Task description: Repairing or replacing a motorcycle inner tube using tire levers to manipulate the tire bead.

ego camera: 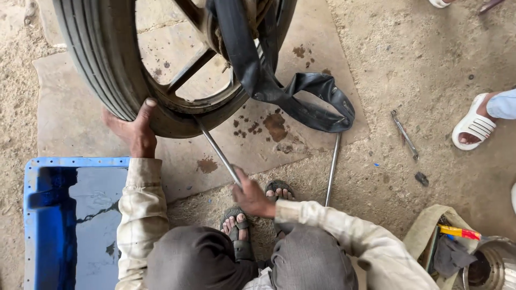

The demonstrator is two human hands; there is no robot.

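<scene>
Knees bent, our right hand (251, 197) clamps fingers on the lever (217, 152); left hand (134, 130) grips the tyre (102, 64) — pry gently, sparing the tube (301, 99).

Tyre (102, 59) black with straight ribbed tread lines; wheel spokes (189, 70) dark grey; inner tube (279, 86) glossy black; tyre lever (217, 151) bare silver metal, as is the second rod (333, 167); tub (51, 215) bright blue, water in it dark with pale reflections; sleeves (141, 215) cream with faint checked lines; slab (177, 156) beige, spotted rust-brown; ground (430, 53) sandy tan; sandal (474, 124) of another person white, ribbed; bag (424, 231) olive, holding a yellow-and-red tool (458, 232).
</scene>
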